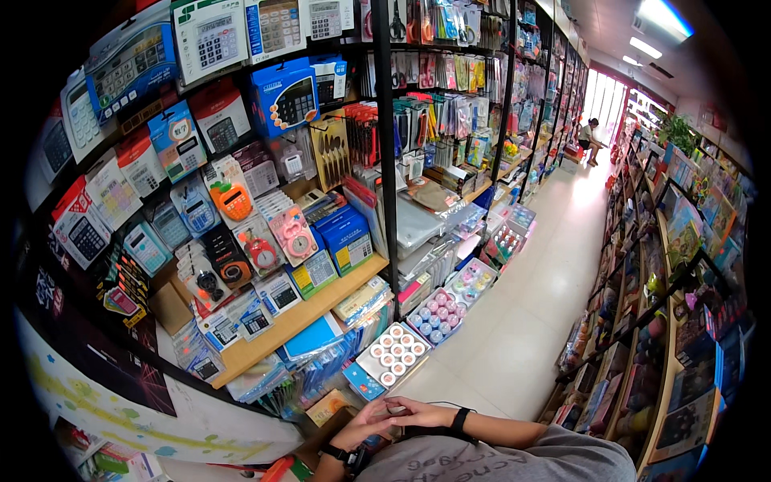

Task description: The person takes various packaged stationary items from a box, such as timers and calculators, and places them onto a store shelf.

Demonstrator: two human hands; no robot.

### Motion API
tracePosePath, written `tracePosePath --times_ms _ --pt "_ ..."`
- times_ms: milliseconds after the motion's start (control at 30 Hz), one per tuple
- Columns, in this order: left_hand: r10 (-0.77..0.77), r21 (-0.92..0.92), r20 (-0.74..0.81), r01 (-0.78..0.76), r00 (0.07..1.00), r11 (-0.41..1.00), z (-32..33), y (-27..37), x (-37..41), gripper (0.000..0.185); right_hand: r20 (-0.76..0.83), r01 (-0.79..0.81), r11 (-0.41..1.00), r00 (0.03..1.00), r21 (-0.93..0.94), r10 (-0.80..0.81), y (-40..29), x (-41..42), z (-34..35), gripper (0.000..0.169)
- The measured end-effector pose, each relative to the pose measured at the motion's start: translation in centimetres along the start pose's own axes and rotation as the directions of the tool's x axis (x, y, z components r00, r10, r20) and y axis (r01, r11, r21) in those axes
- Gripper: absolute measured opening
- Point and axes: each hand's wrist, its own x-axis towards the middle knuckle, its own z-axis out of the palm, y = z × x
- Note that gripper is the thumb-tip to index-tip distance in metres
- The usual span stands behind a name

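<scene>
My left hand (364, 423) and my right hand (424, 414) meet in front of my grey shirt (458, 461) at the bottom of the head view. Their fingers touch and partly overlap, and nothing shows between them. A dark watch (343, 455) is on my left wrist, and a black band (461, 419) circles the right one. Just beyond the hands, low on the shelving, lies an open box of white round tubs (394, 355). Beside it is a box of pink and blue balls (438, 316). A yellowish box (328, 408) lies near my left hand.
On the left, boxed calculators (214, 45) hang above a wooden shelf (301, 319). Black posts (385, 150) divide the racks, with hanging scissors (397, 27) beyond. A tiled aisle (512, 307) runs between these and the right-hand shelves (638, 355). A person (590, 140) sits at its far end.
</scene>
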Motion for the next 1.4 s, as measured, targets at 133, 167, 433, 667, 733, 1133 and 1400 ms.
tracePosePath --times_ms 133,167,433,667,733,1133,1400 --pt "-0.035 0.010 0.028 0.035 0.999 0.999 -0.5 -0.9 -0.5 0.076 0.036 0.024 0.999 0.999 0.036 -0.025 1.0 0.0 0.5 0.070" --pt "-0.022 0.007 0.024 0.022 0.999 1.000 -0.6 -1.1 -0.5 0.076 0.031 0.031 0.999 0.999 0.031 -0.032 1.3 0.1 0.6 0.070" --pt "0.073 0.086 0.002 -0.073 0.997 0.994 -2.5 -2.4 -0.9 0.093 0.041 0.014 0.984 0.999 -0.175 -0.006 -1.0 0.3 1.1 0.058" --pt "0.502 0.870 0.074 -0.301 0.862 0.389 6.7 14.2 -5.2 0.040 -0.013 -0.010 0.948 1.000 -0.318 0.006 -2.0 1.1 0.7 0.038" --pt "0.512 0.827 0.276 -0.472 0.814 0.304 10.7 19.1 -7.3 0.030 -0.060 0.032 0.948 0.997 -0.318 -0.054 -4.1 0.5 1.1 0.041" --pt "0.448 0.345 0.880 -0.856 0.154 -0.385 22.8 26.1 -10.7 0.026 0.000 -0.154 0.971 0.988 -0.185 0.157 -8.1 -2.2 1.7 0.045" --pt "0.291 0.364 0.925 -0.785 0.243 -0.502 23.3 23.6 -9.8 0.025 -0.068 -0.142 0.956 0.989 -0.258 0.128 -3.3 -1.4 0.5 0.037"
